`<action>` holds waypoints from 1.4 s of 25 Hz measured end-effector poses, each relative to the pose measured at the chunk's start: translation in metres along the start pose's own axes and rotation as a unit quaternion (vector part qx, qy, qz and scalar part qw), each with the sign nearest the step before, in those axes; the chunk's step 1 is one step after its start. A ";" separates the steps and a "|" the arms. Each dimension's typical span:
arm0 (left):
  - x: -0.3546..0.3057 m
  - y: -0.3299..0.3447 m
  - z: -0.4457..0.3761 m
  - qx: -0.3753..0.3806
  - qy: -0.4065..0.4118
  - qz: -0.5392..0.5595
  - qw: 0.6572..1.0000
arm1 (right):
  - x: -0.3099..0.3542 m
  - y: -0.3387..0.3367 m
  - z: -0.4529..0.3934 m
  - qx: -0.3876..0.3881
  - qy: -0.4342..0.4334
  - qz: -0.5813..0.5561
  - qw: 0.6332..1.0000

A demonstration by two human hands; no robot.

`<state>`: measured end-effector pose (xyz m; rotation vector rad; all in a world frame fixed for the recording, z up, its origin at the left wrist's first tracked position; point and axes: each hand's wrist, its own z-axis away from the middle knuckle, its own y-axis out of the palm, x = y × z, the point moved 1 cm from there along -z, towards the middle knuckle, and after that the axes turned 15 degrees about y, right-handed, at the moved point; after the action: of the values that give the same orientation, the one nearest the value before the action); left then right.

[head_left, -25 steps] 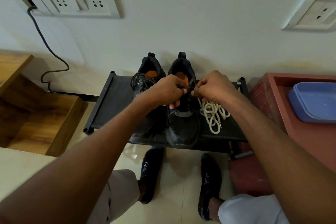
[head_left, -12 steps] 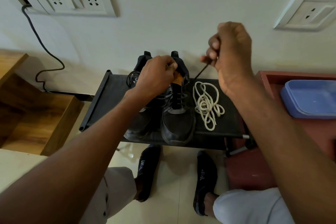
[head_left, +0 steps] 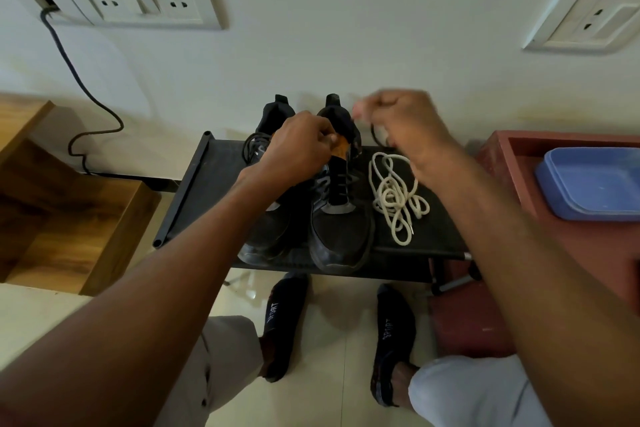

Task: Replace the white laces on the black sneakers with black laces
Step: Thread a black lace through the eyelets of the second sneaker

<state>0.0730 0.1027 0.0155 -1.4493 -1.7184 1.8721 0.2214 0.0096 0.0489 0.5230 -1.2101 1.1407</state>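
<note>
Right hand (head_left: 401, 125) lower than before

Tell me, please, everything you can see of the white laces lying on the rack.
The white laces are off-white, round, cord-like, with small tips on the ends. They lie loose in a tangled heap of loops on the black rack, just right of the right sneaker and apart from it. The right hand is above their far end; contact cannot be told.

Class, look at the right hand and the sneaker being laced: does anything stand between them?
Nothing visible does. The right hand pinches a black lace just right of the sneaker; the white laces lie lower, aside.
</note>
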 end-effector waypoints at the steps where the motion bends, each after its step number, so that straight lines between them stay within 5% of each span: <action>1: 0.000 -0.001 0.000 0.007 -0.004 0.001 1.000 | 0.013 -0.008 0.005 0.023 -0.033 -0.165 0.985; 3: 0.001 -0.003 0.001 0.016 -0.007 0.007 1.000 | 0.028 -0.025 0.012 0.094 -0.073 -0.377 0.918; 5: 0.002 -0.006 0.002 0.020 -0.003 0.008 1.000 | 0.023 -0.032 0.014 0.102 -0.058 -0.347 0.930; 7: 0.002 -0.006 0.001 0.024 0.001 0.008 1.000 | 0.002 -0.025 0.010 0.006 -0.011 -0.041 0.999; 9: 0.002 -0.005 0.001 0.026 0.004 0.001 1.000 | -0.024 -0.009 0.000 -0.033 0.011 0.288 0.957; 12: 0.004 -0.004 0.002 0.030 -0.007 -0.005 1.000 | -0.042 0.010 -0.008 -0.021 0.041 0.410 0.911; 15: 0.007 -0.007 0.006 0.042 -0.008 0.002 0.999 | -0.033 0.006 -0.007 -0.026 0.051 0.377 0.925; 18: 0.008 -0.011 0.012 0.079 -0.009 0.030 0.996 | -0.012 -0.006 -0.002 -0.047 0.101 0.183 0.977; 20: 0.010 -0.014 0.016 0.094 -0.017 0.061 0.994 | -0.008 -0.013 0.001 -0.063 0.162 0.089 0.981; 24: 0.006 -0.020 0.020 0.138 -0.005 0.062 0.988 | -0.010 -0.014 0.007 -0.043 0.224 0.127 0.965; 27: 0.004 -0.023 0.016 0.082 0.003 -0.007 0.997 | 0.001 -0.013 0.014 0.034 0.223 0.061 0.972; 30: -0.003 -0.031 0.011 -0.028 -0.010 0.051 0.998 | 0.003 -0.010 0.017 -0.078 0.079 0.178 0.978; 32: -0.007 -0.034 0.011 -0.056 -0.022 0.102 0.993 | 0.002 -0.007 0.018 -0.240 -0.078 0.306 0.918; 33: -0.007 -0.035 0.011 -0.062 -0.023 0.108 0.992 | 0.004 -0.005 0.019 -0.274 -0.137 0.282 0.909; 35: -0.006 -0.036 0.011 -0.081 -0.034 0.125 0.988 | 0.009 -0.004 0.016 -0.225 -0.177 0.110 0.952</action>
<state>0.0522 0.1018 0.0471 -1.7561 -1.8308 1.9624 0.2167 -0.0017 0.0634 0.2499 -1.8190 0.9313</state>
